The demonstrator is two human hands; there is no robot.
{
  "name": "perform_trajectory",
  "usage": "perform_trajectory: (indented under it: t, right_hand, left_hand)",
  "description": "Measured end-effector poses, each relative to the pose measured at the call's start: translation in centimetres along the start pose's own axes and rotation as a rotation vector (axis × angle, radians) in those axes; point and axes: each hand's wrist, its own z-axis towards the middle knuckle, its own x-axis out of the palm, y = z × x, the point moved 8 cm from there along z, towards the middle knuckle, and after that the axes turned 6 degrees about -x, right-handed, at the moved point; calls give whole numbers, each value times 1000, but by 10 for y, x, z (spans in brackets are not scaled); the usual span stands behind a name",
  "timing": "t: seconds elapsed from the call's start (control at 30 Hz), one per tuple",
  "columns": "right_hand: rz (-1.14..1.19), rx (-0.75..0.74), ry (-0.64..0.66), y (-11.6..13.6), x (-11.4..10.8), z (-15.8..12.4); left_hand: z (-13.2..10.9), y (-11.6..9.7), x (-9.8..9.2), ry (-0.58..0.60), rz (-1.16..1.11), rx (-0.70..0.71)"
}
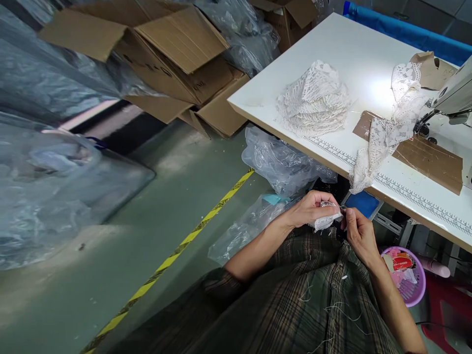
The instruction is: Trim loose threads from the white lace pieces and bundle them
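My left hand [308, 209] is closed round a small piece of white lace [325, 220], held over my lap below the table's front edge. My right hand [357, 231] pinches at the same lace from the right, with what looks like a small metal tool at its fingertips. On the white table [342, 49] above lies a pile of white lace pieces [313, 101]. A long lace strip [385, 135] runs from the sewing machine [452, 96] over brown cardboard [427, 157] and hangs off the table edge.
Clear plastic bags [282, 164] lie on the floor under the table, with opened cardboard boxes [177, 54] behind. A yellow-black tape line [177, 253] crosses the green floor. A purple basket [407, 275] stands at the right. A ruler strip [405, 189] runs along the table's front.
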Motion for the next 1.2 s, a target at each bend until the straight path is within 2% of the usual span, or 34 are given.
perform_trajectory:
  t: [0.17, 0.43, 0.63, 0.87, 0.93, 1.1, 1.2]
  right_hand:
    - [-39, -12, -4, -3, 3, 3]
    - [59, 69, -120, -15, -1, -4]
    - [-26, 56, -69, -13, -4, -2]
    - [-67, 27, -41, -12, 3, 4]
    - [-40, 33, -113, -16, -1, 2]
    - [107, -31, -411, -17, -25, 5]
    - [110, -60, -486, -12, -32, 19]
  left_hand:
    - [0, 2, -1, -18, 28, -26]
    - [7, 4, -3, -30, 16, 2]
    - [9, -1, 1, -5, -18, 33]
    - [9, 5, 0, -3, -28, -13]
    - [9, 4, -1, -10, -29, 4]
    - [13, 8, -2, -17, -8, 10]
    - [13, 9, -3, -24, 15, 9]
